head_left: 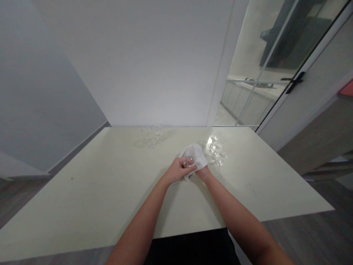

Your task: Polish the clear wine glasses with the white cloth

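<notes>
Over the middle of the table, my left hand is closed around the lower part of a clear stemmed glass, its thumb stretched across toward the right. A white cloth is bunched around the glass and covers most of my right hand. The right fingers are hidden under the cloth, and the hand grips it against the glass. To the right, near my right hand, stand several clear stemmed glasses. Farther off at the back left are more clear glasses, their outlines faint.
The pale table reaches to a white wall at the back. A glass-paned door with a black handle is at the right. Grey floor shows beyond the table's near edge.
</notes>
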A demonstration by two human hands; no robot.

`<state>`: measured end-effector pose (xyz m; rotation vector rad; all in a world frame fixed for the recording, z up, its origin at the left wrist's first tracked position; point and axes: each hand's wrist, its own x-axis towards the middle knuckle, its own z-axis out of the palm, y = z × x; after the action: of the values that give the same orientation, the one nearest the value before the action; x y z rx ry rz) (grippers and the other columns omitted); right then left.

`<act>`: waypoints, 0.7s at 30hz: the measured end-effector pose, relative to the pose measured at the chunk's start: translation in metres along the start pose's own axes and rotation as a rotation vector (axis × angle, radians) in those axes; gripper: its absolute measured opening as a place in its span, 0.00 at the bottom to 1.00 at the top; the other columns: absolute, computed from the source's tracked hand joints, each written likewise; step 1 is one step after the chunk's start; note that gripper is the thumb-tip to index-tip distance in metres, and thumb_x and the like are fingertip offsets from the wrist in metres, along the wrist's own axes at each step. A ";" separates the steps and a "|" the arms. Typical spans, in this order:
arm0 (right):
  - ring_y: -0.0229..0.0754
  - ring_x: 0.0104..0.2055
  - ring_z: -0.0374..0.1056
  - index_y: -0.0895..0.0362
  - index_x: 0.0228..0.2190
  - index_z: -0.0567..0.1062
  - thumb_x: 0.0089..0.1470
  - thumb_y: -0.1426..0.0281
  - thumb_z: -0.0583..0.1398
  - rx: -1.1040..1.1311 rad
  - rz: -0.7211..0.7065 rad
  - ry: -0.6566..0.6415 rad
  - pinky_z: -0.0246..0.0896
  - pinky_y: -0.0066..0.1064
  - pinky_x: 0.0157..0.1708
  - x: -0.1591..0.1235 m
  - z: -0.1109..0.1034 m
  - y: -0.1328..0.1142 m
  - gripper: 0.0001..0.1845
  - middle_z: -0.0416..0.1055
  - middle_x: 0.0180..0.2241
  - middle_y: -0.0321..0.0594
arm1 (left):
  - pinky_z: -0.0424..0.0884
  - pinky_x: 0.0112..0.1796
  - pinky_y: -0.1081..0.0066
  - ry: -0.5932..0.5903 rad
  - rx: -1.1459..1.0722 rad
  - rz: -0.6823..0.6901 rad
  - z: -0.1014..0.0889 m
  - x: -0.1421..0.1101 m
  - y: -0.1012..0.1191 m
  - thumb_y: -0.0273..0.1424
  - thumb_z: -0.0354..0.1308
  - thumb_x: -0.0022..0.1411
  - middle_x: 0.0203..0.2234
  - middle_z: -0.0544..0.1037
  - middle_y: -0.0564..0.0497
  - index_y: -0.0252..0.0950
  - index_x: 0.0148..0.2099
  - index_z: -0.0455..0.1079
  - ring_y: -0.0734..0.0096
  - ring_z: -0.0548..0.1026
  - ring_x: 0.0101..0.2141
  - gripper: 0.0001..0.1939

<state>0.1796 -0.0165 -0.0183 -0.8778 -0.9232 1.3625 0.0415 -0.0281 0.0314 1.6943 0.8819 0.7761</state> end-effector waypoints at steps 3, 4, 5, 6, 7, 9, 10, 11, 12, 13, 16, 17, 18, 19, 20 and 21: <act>0.42 0.29 0.69 0.58 0.31 0.74 0.47 0.55 0.60 0.141 0.219 -0.125 0.68 0.35 0.32 -0.006 0.001 -0.009 0.19 0.73 0.26 0.39 | 0.52 0.18 0.78 -0.181 -0.172 -0.048 0.005 -0.003 0.002 0.45 0.64 0.52 0.16 0.62 0.61 0.34 0.41 0.68 0.82 0.57 0.16 0.22; 0.42 0.27 0.68 0.58 0.30 0.74 0.48 0.51 0.58 0.155 0.299 -0.191 0.68 0.36 0.30 -0.007 0.000 -0.011 0.22 0.72 0.23 0.40 | 0.51 0.18 0.78 -0.189 -0.217 -0.058 0.006 -0.003 0.001 0.46 0.64 0.52 0.16 0.61 0.62 0.35 0.45 0.65 0.82 0.57 0.15 0.25; 0.43 0.26 0.68 0.58 0.28 0.74 0.47 0.48 0.57 0.159 0.364 -0.263 0.67 0.38 0.29 -0.007 -0.001 -0.012 0.25 0.71 0.22 0.41 | 0.52 0.18 0.78 -0.165 -0.258 -0.066 0.007 -0.003 -0.001 0.47 0.63 0.52 0.16 0.61 0.62 0.36 0.49 0.62 0.82 0.57 0.15 0.28; 0.45 0.26 0.68 0.58 0.26 0.74 0.45 0.44 0.56 0.156 0.409 -0.336 0.67 0.40 0.30 -0.008 -0.003 -0.013 0.29 0.71 0.21 0.43 | 0.52 0.18 0.79 -0.120 -0.288 -0.074 0.007 -0.001 -0.004 0.49 0.62 0.54 0.16 0.62 0.63 0.37 0.51 0.59 0.81 0.57 0.14 0.30; 0.46 0.26 0.68 0.59 0.23 0.74 0.42 0.40 0.56 0.156 0.430 -0.401 0.68 0.42 0.31 -0.008 -0.004 -0.014 0.32 0.71 0.20 0.45 | 0.53 0.18 0.79 -0.069 -0.300 -0.079 0.007 0.000 -0.007 0.50 0.60 0.55 0.16 0.62 0.63 0.38 0.52 0.56 0.81 0.58 0.14 0.31; 0.49 0.29 0.69 0.58 0.21 0.73 0.39 0.36 0.55 0.182 0.406 -0.460 0.67 0.45 0.36 -0.008 -0.005 -0.015 0.36 0.72 0.20 0.47 | 0.55 0.18 0.78 0.005 -0.255 -0.071 0.005 0.003 -0.014 0.51 0.58 0.57 0.16 0.63 0.63 0.38 0.52 0.56 0.80 0.60 0.15 0.29; 0.50 0.30 0.70 0.58 0.22 0.73 0.39 0.36 0.54 0.204 0.375 -0.448 0.67 0.46 0.37 -0.008 -0.005 -0.016 0.36 0.72 0.21 0.47 | 0.56 0.19 0.78 0.022 -0.212 -0.062 0.003 0.004 -0.017 0.50 0.58 0.57 0.16 0.63 0.62 0.37 0.51 0.58 0.79 0.61 0.15 0.28; 0.51 0.32 0.70 0.58 0.24 0.73 0.39 0.36 0.53 0.223 0.345 -0.417 0.67 0.46 0.37 -0.008 -0.005 -0.017 0.36 0.72 0.22 0.46 | 0.56 0.19 0.78 0.024 -0.168 -0.055 0.002 0.004 -0.019 0.50 0.57 0.57 0.16 0.63 0.62 0.36 0.51 0.59 0.79 0.61 0.15 0.28; 0.51 0.32 0.70 0.57 0.26 0.73 0.40 0.36 0.53 0.234 0.322 -0.373 0.67 0.45 0.36 -0.009 -0.005 -0.017 0.36 0.72 0.23 0.45 | 0.56 0.19 0.77 0.013 -0.136 -0.052 0.000 0.004 -0.020 0.50 0.57 0.58 0.15 0.62 0.62 0.35 0.50 0.61 0.78 0.61 0.16 0.27; 0.51 0.33 0.71 0.57 0.28 0.73 0.39 0.37 0.55 0.230 0.299 -0.320 0.68 0.44 0.34 -0.009 -0.005 -0.017 0.35 0.72 0.24 0.44 | 0.56 0.19 0.77 -0.009 -0.117 -0.056 -0.002 0.004 -0.020 0.50 0.56 0.59 0.15 0.62 0.61 0.35 0.50 0.63 0.78 0.61 0.16 0.26; 0.45 0.29 0.69 0.54 0.35 0.70 0.33 0.49 0.67 0.128 0.149 -0.120 0.67 0.36 0.30 -0.009 -0.005 -0.015 0.30 0.73 0.27 0.38 | 0.57 0.20 0.76 -0.097 -0.116 -0.064 -0.006 0.003 -0.021 0.49 0.52 0.61 0.17 0.64 0.59 0.33 0.47 0.66 0.78 0.61 0.17 0.24; 0.42 0.28 0.68 0.54 0.37 0.69 0.31 0.55 0.70 0.079 0.085 -0.055 0.66 0.34 0.29 -0.008 -0.005 -0.013 0.30 0.73 0.28 0.36 | 0.58 0.20 0.76 -0.107 -0.115 -0.055 -0.006 0.003 -0.022 0.48 0.52 0.61 0.18 0.65 0.58 0.33 0.46 0.67 0.78 0.62 0.17 0.23; 0.40 0.27 0.68 0.53 0.38 0.68 0.30 0.60 0.71 0.035 0.023 0.005 0.66 0.32 0.30 -0.007 -0.006 -0.011 0.31 0.72 0.29 0.34 | 0.59 0.21 0.76 -0.091 -0.103 -0.041 -0.007 0.003 -0.023 0.47 0.51 0.62 0.19 0.66 0.57 0.34 0.47 0.66 0.77 0.63 0.18 0.22; 0.39 0.28 0.68 0.53 0.39 0.68 0.30 0.63 0.71 -0.001 -0.024 0.051 0.66 0.31 0.30 -0.005 -0.006 -0.008 0.32 0.72 0.31 0.34 | 0.59 0.22 0.75 -0.048 -0.076 -0.026 -0.007 0.003 -0.024 0.46 0.52 0.62 0.20 0.67 0.57 0.35 0.48 0.65 0.77 0.64 0.19 0.21; 0.39 0.29 0.68 0.53 0.39 0.68 0.30 0.65 0.71 -0.027 -0.051 0.086 0.66 0.30 0.31 -0.004 -0.006 -0.006 0.31 0.72 0.32 0.33 | 0.60 0.23 0.75 0.017 -0.035 -0.014 -0.006 0.003 -0.024 0.46 0.52 0.61 0.21 0.68 0.57 0.36 0.49 0.64 0.76 0.65 0.20 0.21; 0.39 0.31 0.68 0.53 0.39 0.68 0.32 0.65 0.71 -0.041 -0.063 0.113 0.66 0.30 0.32 -0.002 -0.006 -0.004 0.29 0.73 0.33 0.34 | 0.60 0.23 0.75 0.089 0.012 -0.005 -0.005 0.003 -0.025 0.46 0.54 0.60 0.21 0.68 0.58 0.38 0.49 0.63 0.75 0.66 0.21 0.21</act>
<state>0.1862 -0.0189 -0.0171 -0.9393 -0.8872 1.2313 0.0340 -0.0177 0.0090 1.6775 0.9533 0.8498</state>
